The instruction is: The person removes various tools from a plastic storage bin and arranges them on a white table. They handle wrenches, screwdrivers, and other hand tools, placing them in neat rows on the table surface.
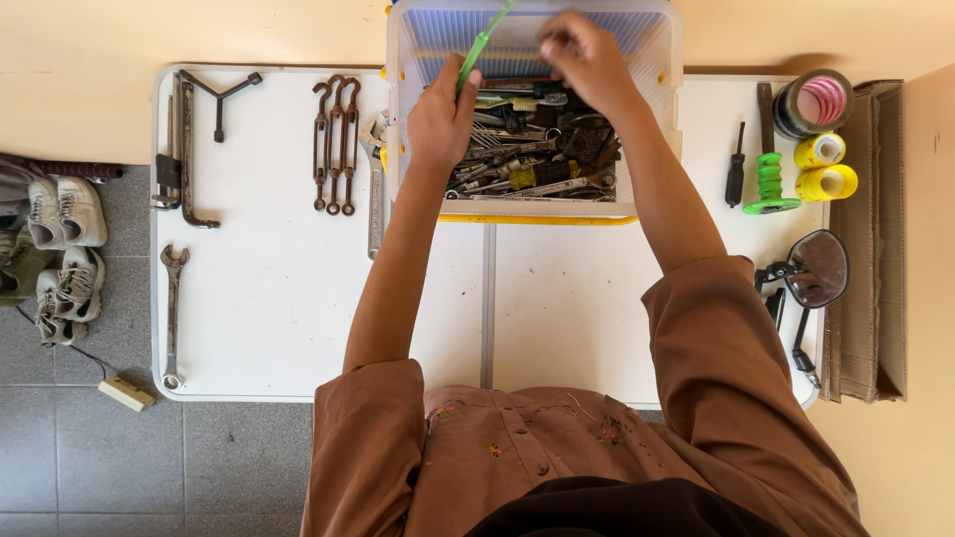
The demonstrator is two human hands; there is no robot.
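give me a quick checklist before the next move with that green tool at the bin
1. Left hand grips the green tool: ok, fingers wrap its lower end.
2. Tool is clear of the bin contents: ok, it angles up above the tools.
3. Right hand is free: cannot tell, fingers are blurred over the bin.
4. Bin sits fully on the table: ok, its front edge rests on the top.
5. Open table space near the left hand: ok, bare patch below the turnbuckles.
6. Wrench and tape rolls lie away from the arms: ok.
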